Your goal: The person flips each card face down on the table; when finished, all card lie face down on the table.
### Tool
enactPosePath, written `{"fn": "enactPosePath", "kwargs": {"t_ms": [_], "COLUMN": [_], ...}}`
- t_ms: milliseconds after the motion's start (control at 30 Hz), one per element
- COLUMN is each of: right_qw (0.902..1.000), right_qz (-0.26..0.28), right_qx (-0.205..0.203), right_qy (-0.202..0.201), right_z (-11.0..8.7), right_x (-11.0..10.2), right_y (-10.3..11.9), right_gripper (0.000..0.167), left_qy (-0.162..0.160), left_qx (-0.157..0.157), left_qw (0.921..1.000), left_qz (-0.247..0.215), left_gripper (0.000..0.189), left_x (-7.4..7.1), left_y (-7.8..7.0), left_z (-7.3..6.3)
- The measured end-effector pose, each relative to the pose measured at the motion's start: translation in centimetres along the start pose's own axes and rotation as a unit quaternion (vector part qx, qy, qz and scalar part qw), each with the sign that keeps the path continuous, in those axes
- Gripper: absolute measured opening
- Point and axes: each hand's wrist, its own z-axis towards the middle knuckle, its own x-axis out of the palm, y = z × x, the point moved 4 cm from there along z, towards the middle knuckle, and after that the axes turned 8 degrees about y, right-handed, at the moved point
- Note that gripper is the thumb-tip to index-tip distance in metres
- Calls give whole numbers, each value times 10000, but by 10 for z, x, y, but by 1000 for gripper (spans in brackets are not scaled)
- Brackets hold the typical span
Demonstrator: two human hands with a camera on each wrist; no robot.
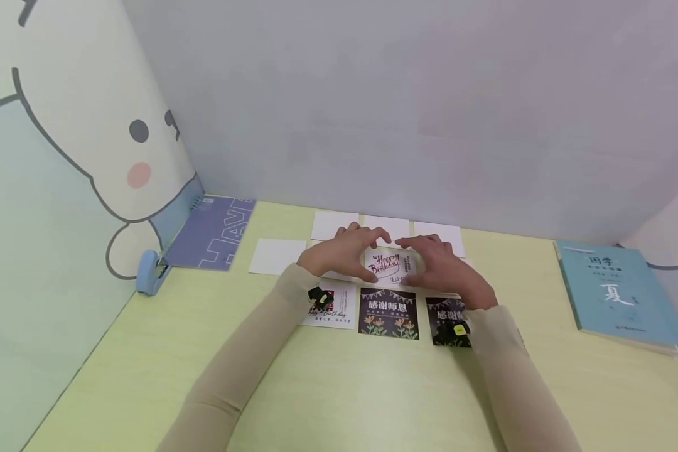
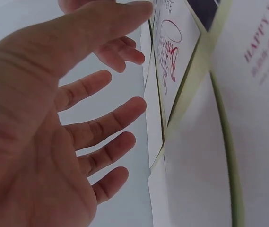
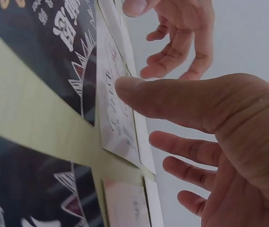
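A white card with "Happy Birthday" in dark red script [image 1: 385,265] lies flat in the middle row of cards. On its left is my left hand [image 1: 344,252], fingers spread and slightly bent, holding nothing. My right hand [image 1: 445,269] faces it from the right, thumb and fingers apart. In the right wrist view the right thumb [image 3: 167,99] overlaps the birthday card [image 3: 113,104]; I cannot tell whether it touches. The left wrist view has the left fingers [image 2: 108,124] separated, beside the card [image 2: 172,56]. Other cards in that row are partly hidden beneath the hands.
Nearer me lie a white birthday card [image 1: 341,307], a dark flowered card [image 1: 388,314] and another dark card [image 1: 443,311]. Blank white cards [image 1: 277,256] lie farther back and left. A purple notebook [image 1: 211,232], blue stapler-like object [image 1: 149,273] and blue book [image 1: 618,295] flank them.
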Motion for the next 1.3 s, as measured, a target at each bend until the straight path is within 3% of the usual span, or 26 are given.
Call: {"fn": "enactPosePath", "kwargs": {"t_ms": [467, 967, 1300], "right_qw": [9991, 9989, 9985], "right_qz": [-174, -188, -262], "right_qx": [308, 322, 336], "right_qy": [251, 295, 353], "right_z": [-4, -6, -7], "right_x": [-3, -5, -6], "right_y": [-14, -15, -15], "right_gripper": [84, 86, 95], "left_qy": [134, 201, 122], "left_qx": [-478, -366, -339], "left_qw": [9971, 9984, 9988], "left_qz": [583, 368, 339], "left_gripper": [82, 66, 72], "left_x": [8, 9, 10], "left_y": [0, 5, 4], "left_z": [2, 4, 4]}}
